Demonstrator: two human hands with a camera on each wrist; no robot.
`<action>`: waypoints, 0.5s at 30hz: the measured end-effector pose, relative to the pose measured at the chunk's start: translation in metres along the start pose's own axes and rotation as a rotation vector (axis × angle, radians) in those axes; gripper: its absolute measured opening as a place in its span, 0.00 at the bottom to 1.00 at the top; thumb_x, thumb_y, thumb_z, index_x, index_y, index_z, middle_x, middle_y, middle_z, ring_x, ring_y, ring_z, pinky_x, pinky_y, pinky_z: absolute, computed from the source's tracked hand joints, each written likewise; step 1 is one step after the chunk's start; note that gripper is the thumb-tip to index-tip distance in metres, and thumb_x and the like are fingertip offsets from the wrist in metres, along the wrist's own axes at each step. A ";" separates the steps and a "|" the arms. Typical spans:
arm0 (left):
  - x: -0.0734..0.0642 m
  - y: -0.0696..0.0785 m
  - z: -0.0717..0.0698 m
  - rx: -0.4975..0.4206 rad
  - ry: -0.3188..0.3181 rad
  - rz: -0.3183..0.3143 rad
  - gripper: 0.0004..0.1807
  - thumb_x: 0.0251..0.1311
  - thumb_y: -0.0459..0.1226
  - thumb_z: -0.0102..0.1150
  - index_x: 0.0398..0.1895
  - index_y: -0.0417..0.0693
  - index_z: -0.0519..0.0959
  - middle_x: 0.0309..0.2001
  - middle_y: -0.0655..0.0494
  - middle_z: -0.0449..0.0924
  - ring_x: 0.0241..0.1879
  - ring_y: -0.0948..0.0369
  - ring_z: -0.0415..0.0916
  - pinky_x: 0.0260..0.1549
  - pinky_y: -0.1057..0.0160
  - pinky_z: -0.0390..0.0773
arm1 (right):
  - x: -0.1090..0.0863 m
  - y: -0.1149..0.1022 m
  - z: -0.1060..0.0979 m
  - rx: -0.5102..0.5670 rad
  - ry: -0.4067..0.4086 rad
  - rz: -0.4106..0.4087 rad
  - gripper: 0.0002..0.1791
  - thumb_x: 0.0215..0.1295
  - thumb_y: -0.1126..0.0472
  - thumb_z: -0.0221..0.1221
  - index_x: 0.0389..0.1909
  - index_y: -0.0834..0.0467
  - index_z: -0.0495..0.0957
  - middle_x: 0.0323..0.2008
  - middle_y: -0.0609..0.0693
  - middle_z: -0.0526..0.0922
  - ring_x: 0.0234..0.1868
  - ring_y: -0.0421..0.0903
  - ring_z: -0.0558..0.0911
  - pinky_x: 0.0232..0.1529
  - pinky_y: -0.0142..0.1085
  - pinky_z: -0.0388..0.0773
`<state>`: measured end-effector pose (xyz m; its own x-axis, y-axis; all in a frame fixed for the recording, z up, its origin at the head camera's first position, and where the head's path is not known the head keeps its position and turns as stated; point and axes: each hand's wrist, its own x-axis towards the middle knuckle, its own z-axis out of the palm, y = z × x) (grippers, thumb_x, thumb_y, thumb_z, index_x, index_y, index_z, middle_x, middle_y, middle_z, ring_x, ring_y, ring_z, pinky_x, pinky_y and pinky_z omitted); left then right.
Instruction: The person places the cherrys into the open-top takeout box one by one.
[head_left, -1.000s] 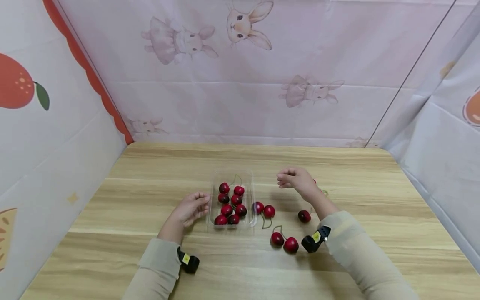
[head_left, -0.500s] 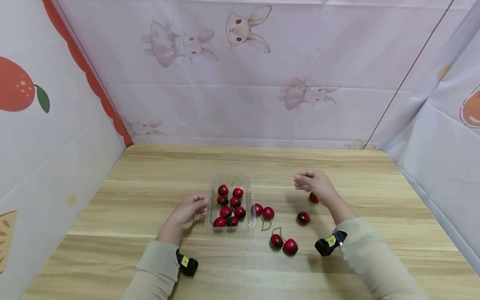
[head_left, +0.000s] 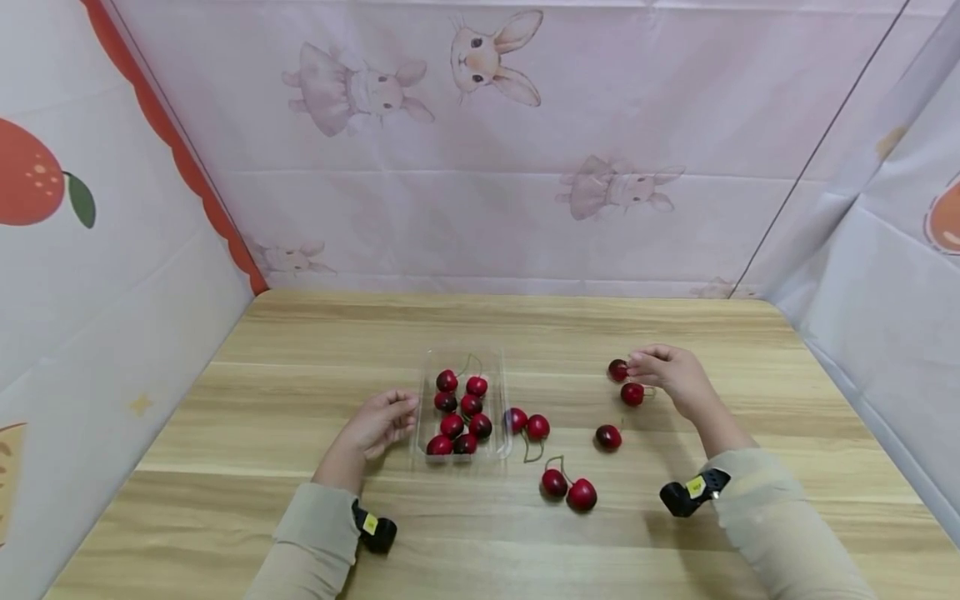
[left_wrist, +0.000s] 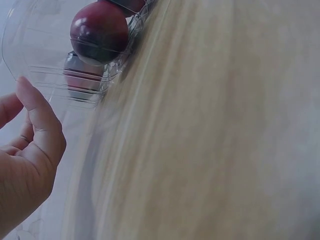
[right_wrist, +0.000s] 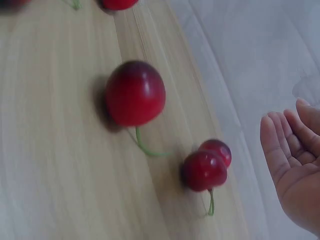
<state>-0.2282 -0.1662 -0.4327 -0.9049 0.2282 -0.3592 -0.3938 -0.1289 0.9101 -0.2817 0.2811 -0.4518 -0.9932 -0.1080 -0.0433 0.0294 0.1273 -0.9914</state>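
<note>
While my left hand (head_left: 381,424) pinches the edge of the clear box (head_left: 507,390), my right hand (head_left: 677,380) is right by two far cherries (head_left: 632,394) on the table (head_left: 300,358), its fingers bent, a small gap by the thumb and nothing in them. The cherries look light and smooth, so they may be slippery. I think the thin green stem (right_wrist: 211,201) is best to pinch, or the round sides.

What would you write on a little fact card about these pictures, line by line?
Box: clear rectangular plastic box
Inside: eight shiny, round, dark-red cherries visible
Outside: seven more cherries, to its right
Left hand: touches the box's left rim
Right hand: near the farthest cherry pair, holding nothing visible
Table: pale-brown wood-grained tabletop
</note>
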 end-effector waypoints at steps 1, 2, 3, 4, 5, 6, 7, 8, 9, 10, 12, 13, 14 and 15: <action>0.000 0.000 0.000 -0.004 0.002 -0.002 0.04 0.58 0.32 0.48 0.36 0.40 0.68 0.26 0.55 0.69 0.24 0.65 0.68 0.28 0.70 0.73 | 0.003 0.009 -0.007 0.018 0.014 0.003 0.23 0.55 0.53 0.57 0.43 0.69 0.70 0.36 0.57 0.78 0.36 0.49 0.78 0.37 0.37 0.75; 0.000 0.000 0.000 -0.006 -0.001 -0.003 0.05 0.58 0.32 0.48 0.36 0.40 0.68 0.26 0.55 0.69 0.24 0.65 0.68 0.28 0.70 0.73 | 0.006 0.017 -0.013 0.034 0.025 0.008 0.22 0.55 0.53 0.57 0.43 0.68 0.71 0.36 0.57 0.78 0.36 0.48 0.79 0.37 0.36 0.76; 0.000 0.000 0.000 -0.009 -0.001 -0.004 0.05 0.58 0.32 0.48 0.37 0.40 0.68 0.26 0.56 0.69 0.24 0.65 0.68 0.28 0.70 0.74 | 0.008 0.023 -0.018 0.050 0.036 0.012 0.22 0.55 0.54 0.57 0.42 0.67 0.71 0.35 0.56 0.78 0.35 0.47 0.79 0.36 0.35 0.76; 0.000 0.000 0.000 -0.011 -0.003 -0.006 0.05 0.59 0.32 0.47 0.37 0.40 0.68 0.26 0.56 0.69 0.24 0.65 0.68 0.28 0.70 0.74 | 0.008 0.026 -0.021 0.046 0.046 0.020 0.23 0.54 0.53 0.58 0.42 0.68 0.71 0.35 0.55 0.78 0.35 0.47 0.79 0.37 0.35 0.76; 0.000 0.000 0.000 -0.015 0.000 -0.009 0.05 0.59 0.31 0.47 0.37 0.40 0.68 0.26 0.55 0.69 0.24 0.65 0.68 0.28 0.70 0.74 | 0.006 0.026 -0.024 0.035 0.043 0.018 0.23 0.55 0.53 0.57 0.43 0.68 0.70 0.36 0.56 0.77 0.36 0.47 0.78 0.37 0.35 0.75; 0.000 0.000 0.000 -0.017 0.001 -0.011 0.05 0.59 0.31 0.47 0.37 0.40 0.68 0.27 0.55 0.69 0.24 0.65 0.68 0.28 0.70 0.74 | 0.005 0.027 -0.027 0.042 0.047 0.020 0.23 0.55 0.53 0.57 0.43 0.69 0.70 0.36 0.57 0.77 0.35 0.47 0.78 0.37 0.35 0.75; 0.000 0.000 0.000 -0.019 0.002 -0.013 0.05 0.59 0.31 0.47 0.37 0.40 0.68 0.27 0.55 0.69 0.24 0.65 0.68 0.28 0.70 0.74 | 0.003 0.026 -0.029 0.036 0.046 0.020 0.24 0.55 0.53 0.57 0.43 0.70 0.70 0.36 0.57 0.77 0.36 0.47 0.78 0.37 0.36 0.75; 0.000 0.000 0.000 -0.018 -0.004 -0.012 0.05 0.59 0.32 0.47 0.37 0.40 0.68 0.27 0.56 0.69 0.24 0.66 0.68 0.28 0.70 0.74 | 0.000 0.025 -0.030 0.038 0.052 0.026 0.24 0.55 0.53 0.57 0.43 0.70 0.70 0.36 0.57 0.77 0.35 0.47 0.78 0.37 0.35 0.75; 0.000 0.000 0.000 -0.020 -0.004 -0.012 0.05 0.59 0.32 0.48 0.37 0.40 0.68 0.26 0.56 0.69 0.24 0.66 0.68 0.28 0.70 0.74 | -0.002 0.025 -0.032 0.046 0.055 0.032 0.24 0.55 0.55 0.57 0.43 0.71 0.69 0.36 0.57 0.77 0.35 0.47 0.78 0.37 0.35 0.75; 0.000 0.000 0.000 -0.019 -0.009 -0.011 0.05 0.59 0.32 0.48 0.37 0.40 0.68 0.26 0.56 0.69 0.24 0.66 0.68 0.28 0.70 0.74 | -0.005 0.024 -0.033 0.052 0.062 0.040 0.24 0.54 0.55 0.58 0.43 0.71 0.69 0.36 0.57 0.77 0.35 0.47 0.78 0.37 0.35 0.75; 0.000 0.000 -0.001 -0.021 -0.015 -0.008 0.05 0.59 0.32 0.48 0.36 0.40 0.68 0.26 0.56 0.69 0.24 0.66 0.68 0.28 0.70 0.74 | -0.009 0.023 -0.034 0.066 0.083 0.058 0.24 0.54 0.55 0.58 0.42 0.71 0.69 0.35 0.56 0.78 0.35 0.46 0.79 0.37 0.35 0.76; 0.000 0.000 -0.001 -0.021 -0.018 -0.006 0.04 0.59 0.32 0.48 0.36 0.40 0.68 0.26 0.56 0.69 0.24 0.66 0.68 0.28 0.70 0.74 | -0.011 0.023 -0.035 0.061 0.074 0.054 0.23 0.54 0.55 0.58 0.43 0.71 0.69 0.35 0.56 0.78 0.35 0.46 0.79 0.37 0.35 0.75; -0.001 0.000 -0.001 -0.017 -0.025 -0.003 0.04 0.59 0.32 0.47 0.36 0.40 0.67 0.26 0.56 0.69 0.24 0.66 0.68 0.28 0.71 0.74 | -0.012 0.023 -0.036 0.069 0.074 0.055 0.23 0.54 0.56 0.58 0.42 0.71 0.70 0.34 0.55 0.78 0.35 0.45 0.79 0.37 0.35 0.75; -0.001 0.000 0.000 -0.019 -0.018 -0.004 0.04 0.59 0.32 0.48 0.36 0.40 0.68 0.26 0.56 0.69 0.24 0.66 0.68 0.28 0.71 0.74 | -0.013 0.023 -0.036 0.081 0.074 0.057 0.22 0.54 0.56 0.58 0.42 0.71 0.70 0.34 0.55 0.78 0.34 0.45 0.79 0.37 0.35 0.75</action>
<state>-0.2275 -0.1668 -0.4325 -0.9005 0.2458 -0.3588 -0.4004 -0.1466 0.9045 -0.2718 0.3215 -0.4699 -0.9952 -0.0292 -0.0936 0.0920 0.0511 -0.9944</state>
